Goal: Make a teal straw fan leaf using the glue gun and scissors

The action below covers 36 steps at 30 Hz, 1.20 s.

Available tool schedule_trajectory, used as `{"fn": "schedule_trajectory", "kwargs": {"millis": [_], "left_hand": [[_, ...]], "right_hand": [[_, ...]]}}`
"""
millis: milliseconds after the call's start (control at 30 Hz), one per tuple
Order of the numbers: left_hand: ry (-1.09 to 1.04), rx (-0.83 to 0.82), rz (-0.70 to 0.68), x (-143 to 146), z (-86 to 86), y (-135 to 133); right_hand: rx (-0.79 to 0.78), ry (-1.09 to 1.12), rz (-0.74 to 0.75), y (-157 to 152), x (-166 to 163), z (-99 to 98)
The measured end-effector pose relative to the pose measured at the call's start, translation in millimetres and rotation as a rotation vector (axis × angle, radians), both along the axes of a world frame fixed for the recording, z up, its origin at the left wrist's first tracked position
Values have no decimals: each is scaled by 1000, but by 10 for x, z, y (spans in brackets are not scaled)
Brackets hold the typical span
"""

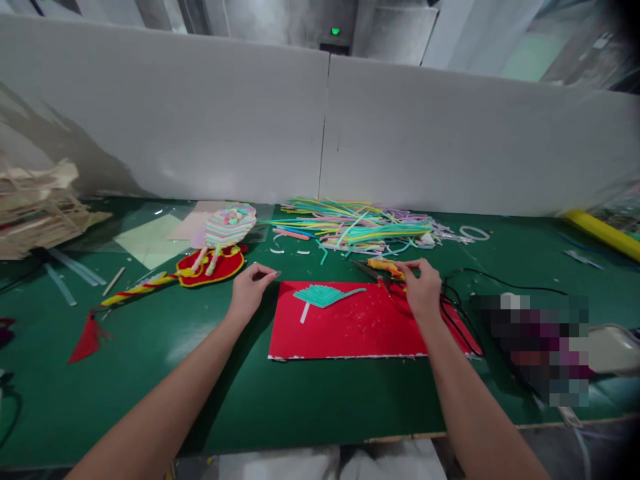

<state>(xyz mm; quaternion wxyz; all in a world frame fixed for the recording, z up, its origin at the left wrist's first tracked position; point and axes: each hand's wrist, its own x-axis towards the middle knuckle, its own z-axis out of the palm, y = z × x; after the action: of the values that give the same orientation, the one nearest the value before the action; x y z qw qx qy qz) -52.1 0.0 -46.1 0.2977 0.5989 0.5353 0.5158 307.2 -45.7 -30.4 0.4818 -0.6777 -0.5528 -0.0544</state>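
Observation:
My left hand (pixel 250 290) is pinched closed beside the upper left corner of a red board (pixel 350 333); whatever its fingertips hold is too small to make out. On the board lies a leaf-like shape of green strips (pixel 320 295) with a curved green tail and a short white strip (pixel 304 313). My right hand (pixel 423 287), fingers closed, grips the right end of an orange-yellow glue gun (pixel 385 267) over the board's upper edge. Scissors (pixel 367 271) with dark blades and red handles lie just beneath it, partly hidden by the hand.
Behind the board lies a pile of coloured pipe cleaners (pixel 370 227). A decorated fan-like piece (pixel 227 230) and a red, yellow-edged ornament (pixel 213 268) with a tassel lie left. Glue sticks (pixel 75 267) lie farther left. A black cable (pixel 457 313) loops at right. A white partition (pixel 225 120) stands behind.

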Motion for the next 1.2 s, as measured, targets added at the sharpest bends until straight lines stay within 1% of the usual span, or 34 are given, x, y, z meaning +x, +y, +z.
{"fn": "schedule_trajectory", "kwargs": {"millis": [100, 200, 300, 467, 733, 867, 933, 1000, 1100, 1200], "left_hand": [[5, -4, 10, 4, 14, -4], [11, -10, -3, 12, 39, -6], [11, -7, -10, 19, 63, -15], [1, -11, 2, 10, 61, -18], [-17, -36, -29, -7, 49, -8], [-16, -41, -29, -13, 47, -6], [-15, -49, -32, -18, 39, 2], [-15, -55, -37, -22, 33, 10], [-18, -64, -40, -23, 41, 13], [-25, -72, -32, -17, 60, 6]], "right_hand": [[1, 7, -38, 8, 83, -18], [-9, -5, -39, -7, 113, -23], [-11, -34, -30, -29, 104, -5], [29, -79, -34, -46, 53, 11], [19, -94, 43, -59, -100, -84], [-16, -150, 125, -50, -149, -8], [-39, -194, 182, 28, -131, 88], [-60, -245, 233, 189, -94, 205], [-111, -344, 319, 547, -59, 359], [-181, -450, 400, 898, -102, 410]]}}
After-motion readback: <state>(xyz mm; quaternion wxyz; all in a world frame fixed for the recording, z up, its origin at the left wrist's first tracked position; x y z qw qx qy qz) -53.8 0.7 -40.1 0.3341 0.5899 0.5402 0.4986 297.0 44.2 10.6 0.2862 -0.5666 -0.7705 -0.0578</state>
